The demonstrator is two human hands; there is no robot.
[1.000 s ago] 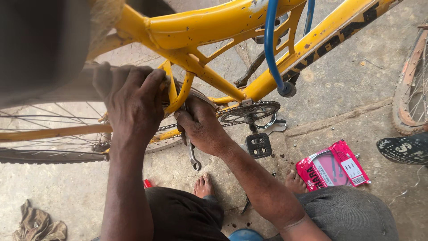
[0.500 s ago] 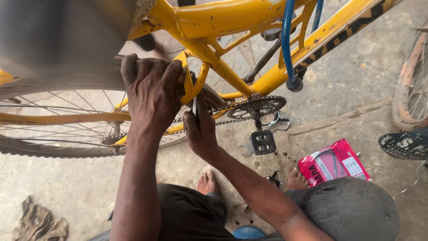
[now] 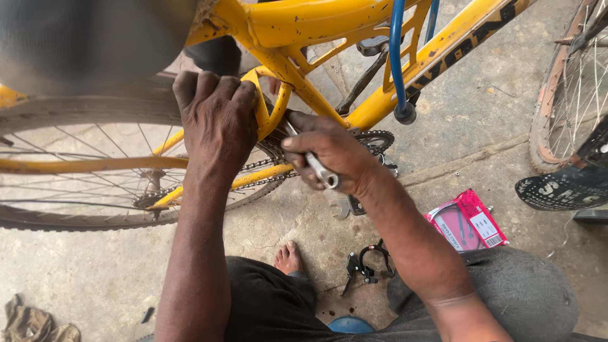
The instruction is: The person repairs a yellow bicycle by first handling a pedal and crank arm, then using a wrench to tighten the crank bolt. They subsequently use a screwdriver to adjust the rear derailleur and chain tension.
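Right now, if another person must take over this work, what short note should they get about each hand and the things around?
Left hand: grip closed around the yellow metal bicycle frame near the rear wheel.
Right hand: holds a silver metal spanner up against the frame joint.
On the concrete floor: black brake caliper, pink flat packet.
Done and left: cannot tell whether the fastener is tight; the caliper lies unmounted.

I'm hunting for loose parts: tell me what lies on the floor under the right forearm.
Under the right forearm, a black brake caliper lies on the concrete floor, beside a pink flat packet. Anything directly beneath the arm is covered.
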